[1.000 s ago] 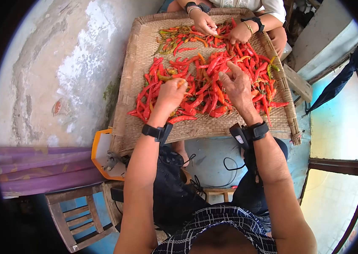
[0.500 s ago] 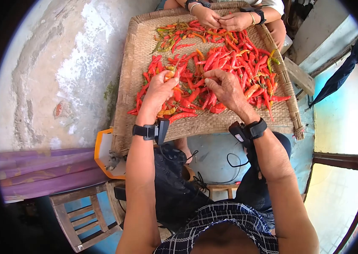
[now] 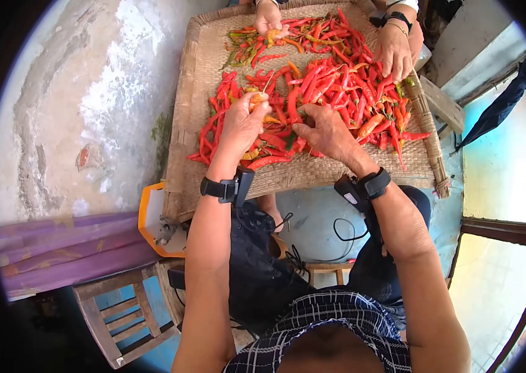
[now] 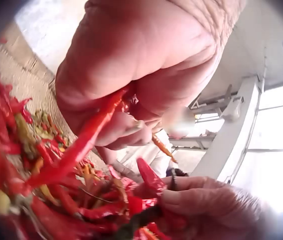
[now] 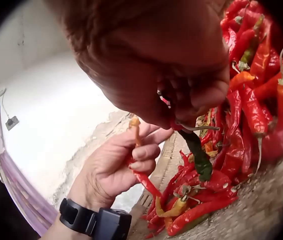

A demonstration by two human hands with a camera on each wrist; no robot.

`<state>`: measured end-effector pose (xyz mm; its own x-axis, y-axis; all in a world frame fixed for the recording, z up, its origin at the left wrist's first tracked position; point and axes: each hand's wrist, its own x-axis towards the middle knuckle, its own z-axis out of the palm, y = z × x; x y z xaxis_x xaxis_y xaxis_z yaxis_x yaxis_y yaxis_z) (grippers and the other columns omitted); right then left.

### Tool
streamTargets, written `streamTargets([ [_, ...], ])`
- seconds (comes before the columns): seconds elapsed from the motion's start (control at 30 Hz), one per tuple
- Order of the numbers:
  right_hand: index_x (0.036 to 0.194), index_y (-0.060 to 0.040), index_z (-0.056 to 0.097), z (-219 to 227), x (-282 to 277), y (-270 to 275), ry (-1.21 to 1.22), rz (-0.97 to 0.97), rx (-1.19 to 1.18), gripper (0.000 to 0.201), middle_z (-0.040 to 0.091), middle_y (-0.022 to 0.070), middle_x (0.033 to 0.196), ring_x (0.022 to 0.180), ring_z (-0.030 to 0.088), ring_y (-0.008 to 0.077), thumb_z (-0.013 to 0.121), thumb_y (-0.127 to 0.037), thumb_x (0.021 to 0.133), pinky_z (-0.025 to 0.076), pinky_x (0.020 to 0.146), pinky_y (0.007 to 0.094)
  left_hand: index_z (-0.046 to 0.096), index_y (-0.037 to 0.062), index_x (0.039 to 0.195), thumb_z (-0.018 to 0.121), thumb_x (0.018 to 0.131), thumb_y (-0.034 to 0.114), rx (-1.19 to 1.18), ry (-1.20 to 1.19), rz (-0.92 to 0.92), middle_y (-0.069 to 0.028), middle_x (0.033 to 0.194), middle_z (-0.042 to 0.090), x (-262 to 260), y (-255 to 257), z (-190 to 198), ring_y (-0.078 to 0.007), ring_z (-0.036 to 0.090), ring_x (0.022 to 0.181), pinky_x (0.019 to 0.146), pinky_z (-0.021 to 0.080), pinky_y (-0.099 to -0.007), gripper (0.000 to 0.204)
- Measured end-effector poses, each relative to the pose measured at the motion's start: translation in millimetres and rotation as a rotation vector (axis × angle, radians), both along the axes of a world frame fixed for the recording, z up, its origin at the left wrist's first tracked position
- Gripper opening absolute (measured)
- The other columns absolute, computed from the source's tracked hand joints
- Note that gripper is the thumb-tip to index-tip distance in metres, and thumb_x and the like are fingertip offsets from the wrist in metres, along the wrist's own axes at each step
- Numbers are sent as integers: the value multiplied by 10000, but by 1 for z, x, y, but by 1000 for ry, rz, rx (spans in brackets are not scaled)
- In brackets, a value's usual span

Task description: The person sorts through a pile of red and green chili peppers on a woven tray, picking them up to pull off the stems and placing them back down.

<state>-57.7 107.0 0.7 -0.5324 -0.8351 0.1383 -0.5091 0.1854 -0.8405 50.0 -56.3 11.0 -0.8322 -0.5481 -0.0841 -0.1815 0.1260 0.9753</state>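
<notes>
Red chili peppers [image 3: 337, 84] lie heaped on a shallow woven tray [image 3: 210, 46]. My left hand [image 3: 242, 127] is over the heap's left part, its fingers curled round a long red chili [image 4: 84, 142]. A thin orange chili [image 5: 135, 132] also sticks up from that hand. To its right, my right hand [image 3: 331, 133] pinches a red chili [image 4: 151, 175] between thumb and fingers. A dark green, leaf-like piece [image 5: 199, 155] hangs just under these fingertips in the right wrist view. Part of this chili is hidden by the hand.
Across the tray, another person's one hand [image 3: 269, 18] holds a yellowish chili, and the other hand [image 3: 395, 53] reaches to the heap's right edge. An orange-rimmed box [image 3: 144, 217] stands below the tray's left corner, near a wooden chair [image 3: 98, 317]. A wall is on the left.
My right hand has moved left, nearer my left hand, and now pinches a chili. My left hand has risen slightly with its chilies. The other person's hands, together before, have parted.
</notes>
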Motion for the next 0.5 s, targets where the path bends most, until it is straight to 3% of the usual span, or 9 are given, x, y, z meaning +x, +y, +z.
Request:
streamTargets([
  [0.03, 953, 33, 613, -1, -5, 0, 70, -20, 48, 214, 611, 197, 699, 664, 640, 259, 644, -119, 807, 483, 590, 372, 578, 47, 1105, 576, 903, 235, 0, -3, 2, -65, 901, 630, 0, -5, -2, -60, 483, 580, 528, 404, -189, 276],
  [0.1, 1052, 16, 605, -2, -14, -1, 106, -76, -60, 301, 636, 186, 734, 680, 647, 256, 657, -128, 792, 497, 614, 364, 605, 2, 1064, 576, 888, 191, -378, -267, -93, -68, 843, 645, 2, -9, -6, -93, 549, 643, 600, 455, -237, 261],
  [0.17, 1138, 10, 566, 1, -20, -1, -91, -304, -173, 403, 656, 162, 761, 690, 650, 258, 669, -150, 784, 505, 635, 358, 616, -25, 1033, 585, 864, 159, -436, -251, -125, -69, 794, 652, 1, -4, -19, -120, 599, 721, 679, 478, -284, 251],
  [0.2, 1222, 1, 512, -3, -27, 1, 18, -334, -194, 484, 664, 151, 816, 687, 646, 258, 665, -147, 787, 511, 636, 356, 619, -22, 1027, 596, 855, 166, -455, -228, -211, -78, 791, 656, -1, -3, -30, -131, 609, 734, 687, 479, -292, 256],
  [0.23, 1222, 1, 512, 0, -26, 1, 17, -334, -194, 484, 664, 151, 816, 687, 646, 258, 665, -147, 787, 511, 636, 356, 623, -19, 1021, 607, 846, 173, -474, -204, -297, -86, 788, 661, -3, 4, -30, -141, 620, 746, 694, 480, -300, 261],
  [0.27, 1237, -3, 501, 5, -25, 3, 82, -396, -188, 494, 661, 153, 837, 680, 642, 253, 660, -136, 789, 510, 635, 356, 635, -18, 983, 629, 822, 183, -565, -249, -351, -145, 843, 671, -5, 10, -29, -228, 653, 784, 702, 490, -328, 257],
  [0.3, 1252, -6, 490, 7, -24, 4, 146, -458, -180, 504, 658, 154, 857, 674, 638, 248, 656, -125, 791, 510, 633, 356, 635, -18, 983, 629, 822, 183, -563, -249, -354, -145, 843, 671, -7, 17, -29, -228, 653, 784, 702, 490, -328, 257],
  [0.4, 1181, -6, 535, 3, -23, 3, 187, -407, -248, 414, 645, 155, 848, 656, 628, 244, 640, -110, 794, 506, 623, 360, 645, -14, 910, 669, 757, 256, -837, -438, -365, -222, 835, 639, -14, 41, -23, -373, 618, 839, 716, 493, -429, 310],
  [0.5, 1082, 5, 581, 6, -18, 2, 152, -283, -226, 304, 638, 149, 780, 647, 627, 249, 627, -92, 797, 502, 615, 359, 652, -6, 894, 672, 742, 279, -996, -554, -451, -226, 822, 635, -18, 47, -34, -380, 616, 824, 720, 488, -450, 324],
])
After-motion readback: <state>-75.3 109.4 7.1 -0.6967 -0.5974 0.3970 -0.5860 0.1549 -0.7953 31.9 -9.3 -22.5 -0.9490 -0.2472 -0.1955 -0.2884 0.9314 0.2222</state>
